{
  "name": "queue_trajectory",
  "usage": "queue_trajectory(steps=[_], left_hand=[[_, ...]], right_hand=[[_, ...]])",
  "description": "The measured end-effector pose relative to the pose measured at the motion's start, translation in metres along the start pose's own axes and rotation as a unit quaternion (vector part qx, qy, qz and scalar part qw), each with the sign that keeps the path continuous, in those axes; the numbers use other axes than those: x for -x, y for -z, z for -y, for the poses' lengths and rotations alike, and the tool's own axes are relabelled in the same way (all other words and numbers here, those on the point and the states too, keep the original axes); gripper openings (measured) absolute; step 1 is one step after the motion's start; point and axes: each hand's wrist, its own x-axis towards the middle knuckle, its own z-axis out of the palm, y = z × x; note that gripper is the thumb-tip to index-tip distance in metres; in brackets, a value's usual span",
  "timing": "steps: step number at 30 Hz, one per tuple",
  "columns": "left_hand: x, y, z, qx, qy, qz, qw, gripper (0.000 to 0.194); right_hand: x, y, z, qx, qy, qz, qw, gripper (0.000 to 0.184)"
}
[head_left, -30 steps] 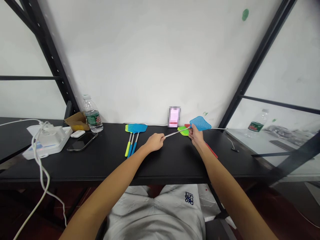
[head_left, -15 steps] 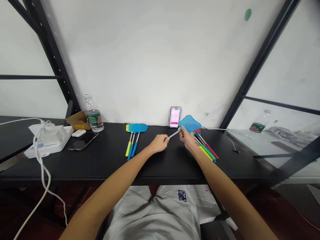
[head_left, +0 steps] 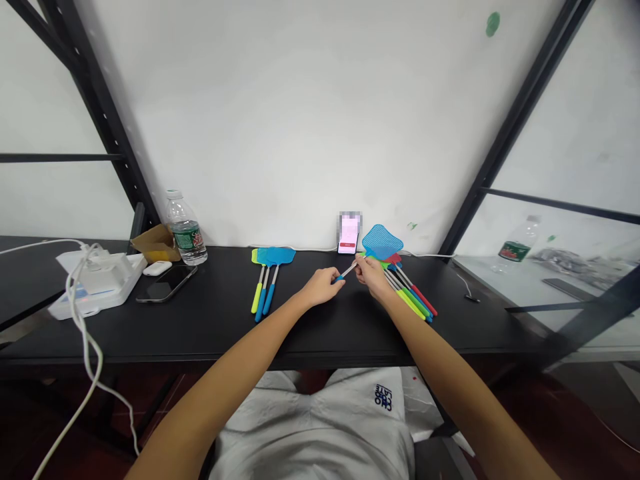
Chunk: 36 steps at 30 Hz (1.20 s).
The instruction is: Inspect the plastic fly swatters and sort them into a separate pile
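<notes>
- A blue fly swatter (head_left: 383, 242) is held up in front of the person, above the bench (head_left: 225, 327), its perforated head pointing away and to the right.
- The left hand (head_left: 323, 287) is closed on its blue handle; the right hand (head_left: 369, 273) grips the metal shaft just below the head. The two hands are near each other but apart.
- Just right of the right hand, a fanned pile of swatters (head_left: 411, 293) lies on the bench, with yellow-green, green, blue and red handles. Their heads overlap partly behind the hand and the held swatter, so the exact count is unclear.
- Beyond the hands, between them and the white wall (head_left: 320, 133), a phone with a pink screen (head_left: 349, 235) stands upright at the back.
- Left of the left hand, three swatters (head_left: 270, 280) lie side by side, heads away from the person: one yellow-green, two blue.
- Well to the left of the left hand are a clear water bottle (head_left: 187, 233) with a green label, an open cardboard box (head_left: 157, 244), a small white case (head_left: 157, 268), a dark phone lying flat (head_left: 167, 284) and a white power strip (head_left: 95, 290) with cables.
- Well right of the right hand lies a thin cable end (head_left: 471, 299).
</notes>
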Motion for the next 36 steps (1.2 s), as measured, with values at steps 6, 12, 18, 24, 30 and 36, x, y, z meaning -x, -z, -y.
queue_trajectory(steps=[6,12,18,24,30,36], left_hand=[[-0.001,0.001,0.001,0.004,-0.005,0.031,1.0,0.017],[0.001,0.003,-0.002,0.018,-0.015,0.043,0.999,0.022],[0.002,0.003,-0.002,0.026,-0.015,0.038,0.999,0.022],[0.002,0.005,-0.005,0.008,-0.015,0.028,0.999,0.021],[0.001,0.004,-0.005,-0.006,-0.016,0.023,1.0,0.022],[0.003,0.005,-0.006,0.007,-0.022,0.026,0.999,0.022]], right_hand=[[-0.006,0.013,-0.001,0.001,0.027,-0.052,0.998,0.046],[-0.005,0.008,-0.002,-0.007,-0.001,-0.032,0.999,0.046],[-0.002,0.005,-0.001,-0.01,-0.015,-0.017,1.0,0.042],[-0.003,0.007,0.0,-0.008,-0.024,-0.001,1.0,0.04],[-0.006,0.016,0.001,-0.02,-0.007,-0.037,0.999,0.042],[-0.002,0.007,0.001,0.0,-0.054,0.014,0.998,0.042]])
